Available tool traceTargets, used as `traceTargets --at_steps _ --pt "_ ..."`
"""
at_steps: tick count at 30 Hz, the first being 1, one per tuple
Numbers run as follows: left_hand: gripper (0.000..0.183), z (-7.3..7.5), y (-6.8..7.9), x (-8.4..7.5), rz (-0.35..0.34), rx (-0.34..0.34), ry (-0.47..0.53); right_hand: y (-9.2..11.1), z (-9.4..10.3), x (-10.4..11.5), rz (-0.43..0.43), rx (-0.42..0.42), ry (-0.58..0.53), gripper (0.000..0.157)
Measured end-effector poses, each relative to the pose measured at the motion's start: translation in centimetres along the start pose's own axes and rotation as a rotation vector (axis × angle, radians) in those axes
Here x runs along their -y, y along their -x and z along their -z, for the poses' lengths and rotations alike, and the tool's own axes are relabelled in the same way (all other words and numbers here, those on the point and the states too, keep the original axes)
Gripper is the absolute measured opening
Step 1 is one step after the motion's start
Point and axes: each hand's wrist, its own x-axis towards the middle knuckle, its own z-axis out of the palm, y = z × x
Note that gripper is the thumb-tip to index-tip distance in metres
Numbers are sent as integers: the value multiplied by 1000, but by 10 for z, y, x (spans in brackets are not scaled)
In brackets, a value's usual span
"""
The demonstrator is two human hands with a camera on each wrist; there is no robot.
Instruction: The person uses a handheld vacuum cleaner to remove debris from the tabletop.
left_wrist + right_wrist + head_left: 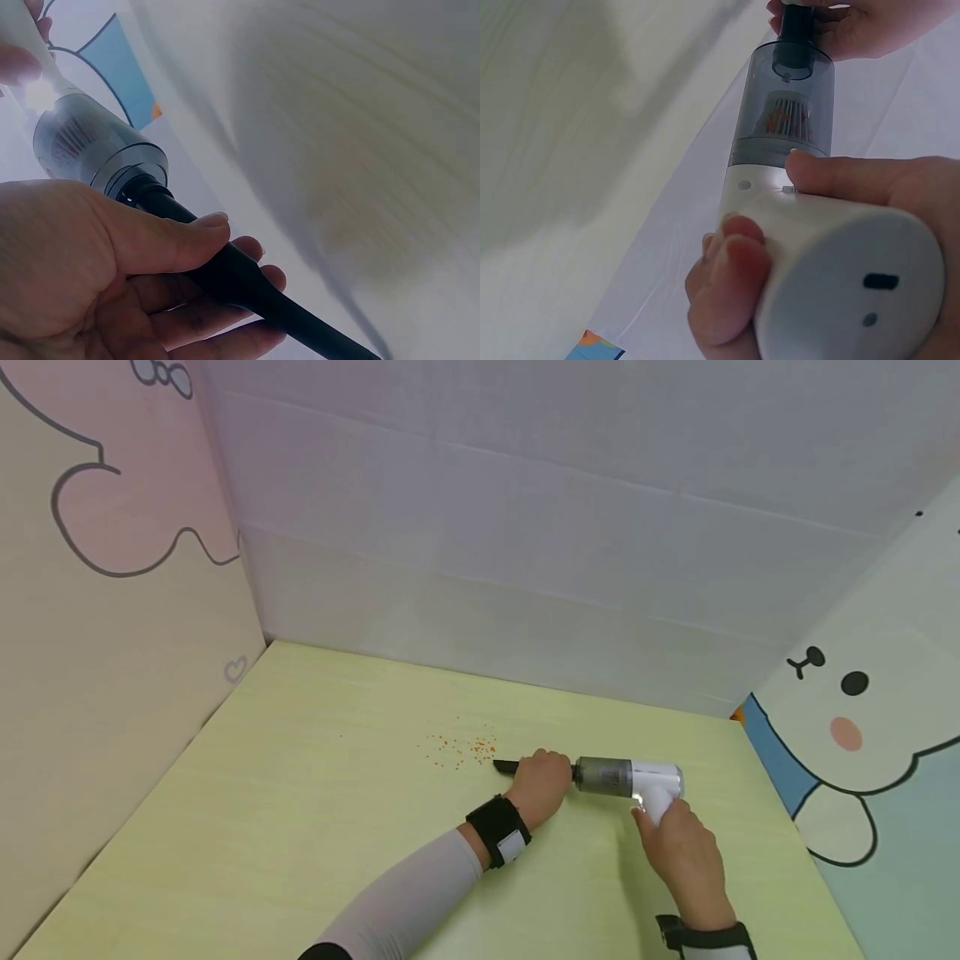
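Observation:
A white handheld vacuum cleaner with a smoky clear dust cup is held level over the table. My right hand grips its white handle, and in the right wrist view the thumb lies along the body near the dust cup. My left hand holds the black nozzle with thumb and fingers around it. In the head view the nozzle tip points left, right beside a scatter of small orange crumbs. A ribbed filter with orange bits shows inside the cup.
The pale yellow-green table meets a whitish back wall. A panel with pink cartoon art stands at the left, and one with a white cartoon animal at the right.

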Motion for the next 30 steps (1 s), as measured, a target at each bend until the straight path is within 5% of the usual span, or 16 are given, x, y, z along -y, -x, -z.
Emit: traceTargets --at_steps 30 --pt "13 0 -8 5 -18 -21 34 -5 2 4 -3 -32 8 53"
